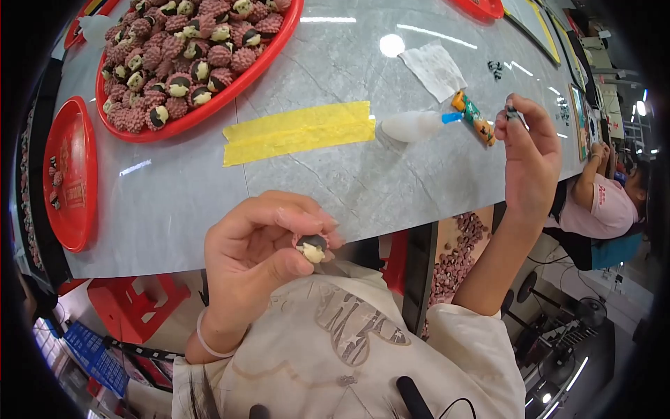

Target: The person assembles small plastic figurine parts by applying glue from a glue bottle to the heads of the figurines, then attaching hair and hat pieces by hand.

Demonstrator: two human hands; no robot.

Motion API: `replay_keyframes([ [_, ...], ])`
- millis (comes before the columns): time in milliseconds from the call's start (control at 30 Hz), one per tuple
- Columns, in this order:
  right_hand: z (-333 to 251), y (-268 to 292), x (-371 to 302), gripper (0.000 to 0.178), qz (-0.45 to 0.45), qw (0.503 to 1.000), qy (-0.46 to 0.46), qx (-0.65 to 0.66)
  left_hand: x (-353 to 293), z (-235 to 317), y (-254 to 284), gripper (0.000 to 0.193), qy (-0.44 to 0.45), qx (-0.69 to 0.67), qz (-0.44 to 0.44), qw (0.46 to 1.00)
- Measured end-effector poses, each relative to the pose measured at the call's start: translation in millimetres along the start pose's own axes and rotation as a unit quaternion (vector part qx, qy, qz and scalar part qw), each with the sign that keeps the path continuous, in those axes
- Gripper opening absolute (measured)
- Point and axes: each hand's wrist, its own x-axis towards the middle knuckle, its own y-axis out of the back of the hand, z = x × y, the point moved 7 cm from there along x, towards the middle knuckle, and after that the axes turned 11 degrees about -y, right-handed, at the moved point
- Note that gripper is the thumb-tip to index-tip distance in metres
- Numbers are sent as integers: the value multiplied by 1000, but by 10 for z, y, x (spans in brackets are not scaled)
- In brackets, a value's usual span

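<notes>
So we're holding a small bumpy piece [312, 249] just below centre, toward 7 o'clock. Our left hand [241, 241] is gripping it snugly between thumb and fingers, so most of its pink side is hiding and mainly the black-and-cream face is showing. Out between 2 and 3 o'clock, the fingers of our right hand [532, 146] are pinching together on a tiny dark striped bit [513, 112], covering so much that we're not making out its shape.

The big red tray [199, 120] at 10 to 11 is running off the top edge. It's carrying a heap of knobbly pink, black and cream pieces [178, 59], while a smooth oval red tray [77, 209] at 9 is holding just a few. Flat yellow tape [300, 129] is lying at 11, a cloudy bottle [412, 127] with a blue tip between 1 and 2, a crinkly white tissue [434, 70] at 1.

The counter [314, 181] is looking grey, veined and glossy, reflecting lights. At 3 o'clock, a person [600, 206] in pink is sitting, partly cut off.
</notes>
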Motion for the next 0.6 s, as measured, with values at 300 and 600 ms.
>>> replay_keyframes([
  [300,51,-417,-469,18,-143,957,-59,245,15,-103,-115,26,7,-70,-17,997],
  [600,-185,-1025,-794,26,-213,973,42,81,-80,-125,-99,42,41,20,43,998],
])
